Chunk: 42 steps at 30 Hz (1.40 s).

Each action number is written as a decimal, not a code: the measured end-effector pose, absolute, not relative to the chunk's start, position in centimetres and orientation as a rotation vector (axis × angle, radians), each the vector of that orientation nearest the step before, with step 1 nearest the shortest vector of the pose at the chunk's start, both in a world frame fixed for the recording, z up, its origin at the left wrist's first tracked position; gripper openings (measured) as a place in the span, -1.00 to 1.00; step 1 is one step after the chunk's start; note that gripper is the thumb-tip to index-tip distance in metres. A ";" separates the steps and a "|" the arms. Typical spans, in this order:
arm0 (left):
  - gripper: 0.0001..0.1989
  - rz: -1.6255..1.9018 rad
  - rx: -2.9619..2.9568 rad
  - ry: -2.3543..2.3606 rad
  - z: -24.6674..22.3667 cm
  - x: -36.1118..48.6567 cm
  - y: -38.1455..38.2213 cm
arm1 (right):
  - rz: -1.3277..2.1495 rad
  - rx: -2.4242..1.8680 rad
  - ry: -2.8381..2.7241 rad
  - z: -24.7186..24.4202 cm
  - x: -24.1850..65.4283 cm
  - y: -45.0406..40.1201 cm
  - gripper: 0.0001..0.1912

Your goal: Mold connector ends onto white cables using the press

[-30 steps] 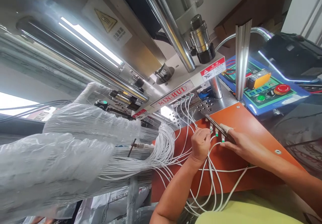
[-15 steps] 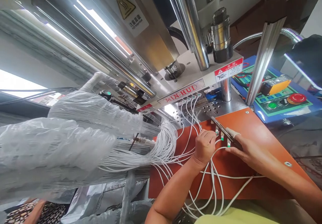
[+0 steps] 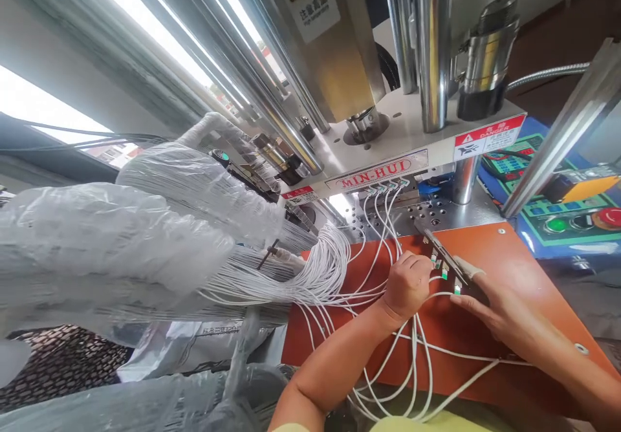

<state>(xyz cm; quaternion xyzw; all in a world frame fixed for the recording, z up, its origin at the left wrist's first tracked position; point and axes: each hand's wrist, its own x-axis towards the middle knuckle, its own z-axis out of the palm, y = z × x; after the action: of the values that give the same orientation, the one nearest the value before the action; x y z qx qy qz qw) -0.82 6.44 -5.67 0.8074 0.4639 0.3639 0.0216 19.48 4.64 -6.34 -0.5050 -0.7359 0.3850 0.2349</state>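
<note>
My left hand (image 3: 409, 283) is closed in a pinch on the end of a white cable, against the near side of a dark metal mold bar (image 3: 449, 259). The connector between its fingertips is mostly hidden. My right hand (image 3: 497, 302) grips the bar's near end, thumb on one side and a finger in a pale finger cover on the other. Small green-and-metal connectors (image 3: 445, 274) sit in a row along the bar, with white cables leading from them. The bar lies tilted over an orange-brown board (image 3: 514, 277).
A press labelled MIN-HUI (image 3: 378, 167) stands ahead, with several cabled connectors (image 3: 388, 189) under its plate. Thick white cable bundles (image 3: 97, 244) in plastic wrap fill the left. Loose cables (image 3: 327, 264) cross the board. A control panel (image 3: 572, 205) with buttons is at right.
The camera view has shifted, so the press and board appear farther right. Both hands stay at the mold bar, with my left hand still pinching at its connectors.
</note>
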 end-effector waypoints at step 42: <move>-0.83 1.111 2.134 1.459 -4.4 -3.0 8.8 | 1.137 -1.467 -1.963 -5.9 18.8 4.6 -0.34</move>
<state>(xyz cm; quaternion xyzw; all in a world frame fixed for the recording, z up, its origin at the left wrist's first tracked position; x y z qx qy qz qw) -2.98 8.79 -4.39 0.7482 0.5116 0.3897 0.1631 18.85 4.62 -5.92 -0.5300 -0.7090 0.4108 0.2185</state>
